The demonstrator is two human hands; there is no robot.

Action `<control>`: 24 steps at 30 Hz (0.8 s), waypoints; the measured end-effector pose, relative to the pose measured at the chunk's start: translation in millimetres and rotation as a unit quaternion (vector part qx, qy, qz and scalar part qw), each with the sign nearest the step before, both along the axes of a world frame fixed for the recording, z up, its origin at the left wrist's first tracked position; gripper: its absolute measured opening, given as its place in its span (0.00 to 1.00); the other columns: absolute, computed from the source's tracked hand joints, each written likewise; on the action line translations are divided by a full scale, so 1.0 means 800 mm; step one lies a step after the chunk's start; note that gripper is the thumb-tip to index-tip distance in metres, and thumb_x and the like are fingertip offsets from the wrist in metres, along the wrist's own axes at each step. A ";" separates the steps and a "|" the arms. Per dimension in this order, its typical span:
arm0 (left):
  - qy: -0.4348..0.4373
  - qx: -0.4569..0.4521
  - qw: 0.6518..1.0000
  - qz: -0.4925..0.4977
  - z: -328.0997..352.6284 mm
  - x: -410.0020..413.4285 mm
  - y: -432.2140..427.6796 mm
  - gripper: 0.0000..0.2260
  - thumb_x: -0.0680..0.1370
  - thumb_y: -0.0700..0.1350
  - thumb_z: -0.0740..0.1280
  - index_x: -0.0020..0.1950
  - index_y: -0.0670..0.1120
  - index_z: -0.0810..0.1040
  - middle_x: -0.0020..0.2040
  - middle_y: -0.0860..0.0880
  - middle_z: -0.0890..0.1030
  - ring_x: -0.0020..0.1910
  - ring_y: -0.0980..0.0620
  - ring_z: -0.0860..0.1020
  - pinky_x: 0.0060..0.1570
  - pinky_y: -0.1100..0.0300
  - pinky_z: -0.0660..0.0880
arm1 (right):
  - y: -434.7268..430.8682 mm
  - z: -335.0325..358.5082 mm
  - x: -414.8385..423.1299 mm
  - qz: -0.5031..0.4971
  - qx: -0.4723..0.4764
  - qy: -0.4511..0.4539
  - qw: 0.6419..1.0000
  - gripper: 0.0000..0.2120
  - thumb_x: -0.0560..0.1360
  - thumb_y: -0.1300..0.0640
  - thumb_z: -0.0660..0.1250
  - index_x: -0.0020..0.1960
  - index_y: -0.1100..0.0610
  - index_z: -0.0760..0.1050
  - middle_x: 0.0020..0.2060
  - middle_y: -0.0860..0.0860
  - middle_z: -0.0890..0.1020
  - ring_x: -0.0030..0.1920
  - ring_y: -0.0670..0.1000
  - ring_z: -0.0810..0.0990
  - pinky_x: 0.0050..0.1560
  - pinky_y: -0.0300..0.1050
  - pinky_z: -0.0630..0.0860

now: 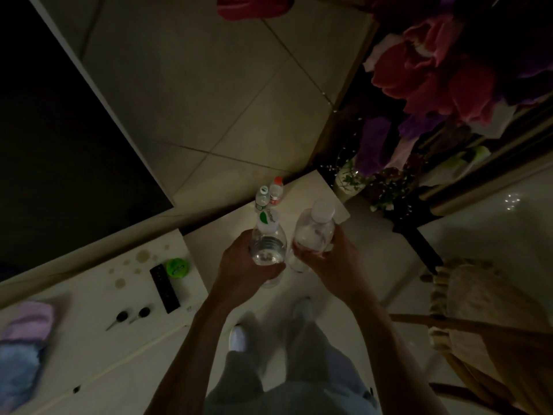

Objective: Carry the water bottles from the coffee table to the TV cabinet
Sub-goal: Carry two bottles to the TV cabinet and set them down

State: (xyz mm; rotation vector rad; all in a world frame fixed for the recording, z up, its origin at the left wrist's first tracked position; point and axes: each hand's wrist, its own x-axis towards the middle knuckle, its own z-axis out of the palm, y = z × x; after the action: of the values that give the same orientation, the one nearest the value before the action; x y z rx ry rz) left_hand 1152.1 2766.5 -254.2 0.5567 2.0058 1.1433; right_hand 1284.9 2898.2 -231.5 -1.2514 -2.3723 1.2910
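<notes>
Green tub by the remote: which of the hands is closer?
Left. The left hand is just right of the green tub; the right hand is farther right, beyond the left one.

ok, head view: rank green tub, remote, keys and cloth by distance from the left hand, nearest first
From the left hand, gripping a bottle:
1. Green tub, on the cabinet to the hand's left.
2. Remote, right beside the tub.
3. Keys, farther left, toward the cabinet's front.
4. Cloth, at the view's far left edge.
</notes>
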 end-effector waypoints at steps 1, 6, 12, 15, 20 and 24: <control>0.003 -0.005 1.000 0.013 -0.007 -0.002 0.006 0.25 0.63 0.51 0.79 0.57 0.53 0.75 0.48 0.58 0.81 0.47 0.63 0.79 0.45 0.67 0.72 | 0.008 -0.006 -0.004 0.007 0.000 -0.007 1.000 0.19 0.71 0.53 0.75 0.51 0.40 0.67 0.41 0.38 0.77 0.40 0.29 0.77 0.38 0.20 0.70; -0.004 -0.014 0.996 0.090 -0.041 -0.006 0.047 0.29 0.64 0.47 0.80 0.62 0.49 0.74 0.53 0.54 0.81 0.51 0.56 0.79 0.52 0.61 0.73 | 0.058 -0.047 -0.021 0.022 -0.045 -0.035 0.998 0.31 0.67 0.37 0.73 0.64 0.48 0.69 0.53 0.43 0.78 0.52 0.43 0.79 0.52 0.38 0.76; 0.000 -0.045 0.989 0.138 -0.122 -0.009 0.105 0.31 0.64 0.48 0.80 0.63 0.50 0.72 0.54 0.56 0.79 0.51 0.58 0.77 0.44 0.75 0.67 | 0.127 -0.130 -0.048 0.062 -0.052 -0.057 0.995 0.29 0.67 0.41 0.75 0.62 0.46 0.67 0.49 0.40 0.77 0.51 0.44 0.80 0.48 0.31 0.74; 0.019 -0.066 0.987 0.146 -0.171 -0.008 0.136 0.31 0.65 0.48 0.79 0.64 0.49 0.71 0.53 0.56 0.77 0.50 0.59 0.75 0.43 0.76 0.66 | 0.162 -0.186 -0.057 0.074 -0.060 -0.048 0.994 0.30 0.67 0.45 0.77 0.64 0.46 0.67 0.48 0.36 0.75 0.49 0.36 0.78 0.45 0.26 0.72; 0.043 -0.079 0.986 0.143 -0.273 -0.009 0.188 0.31 0.65 0.49 0.79 0.64 0.48 0.71 0.56 0.52 0.78 0.53 0.56 0.75 0.52 0.62 0.71 | 0.214 -0.289 -0.073 0.102 -0.059 -0.051 0.992 0.34 0.66 0.46 0.78 0.66 0.50 0.67 0.51 0.37 0.74 0.49 0.33 0.75 0.44 0.22 0.70; 0.051 -0.096 0.982 0.153 -0.363 -0.016 0.230 0.32 0.64 0.50 0.79 0.65 0.49 0.71 0.59 0.50 0.79 0.57 0.52 0.77 0.56 0.56 0.76 | 0.250 -0.380 -0.087 0.112 -0.061 -0.042 0.991 0.33 0.65 0.47 0.78 0.65 0.46 0.66 0.53 0.36 0.74 0.51 0.32 0.75 0.47 0.22 0.70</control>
State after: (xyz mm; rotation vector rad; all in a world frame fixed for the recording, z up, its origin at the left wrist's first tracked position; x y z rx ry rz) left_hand 1139.5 2950.7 -544.7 0.2167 2.3178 1.0984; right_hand 1215.0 3098.1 -535.6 -1.1167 -2.5895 1.4959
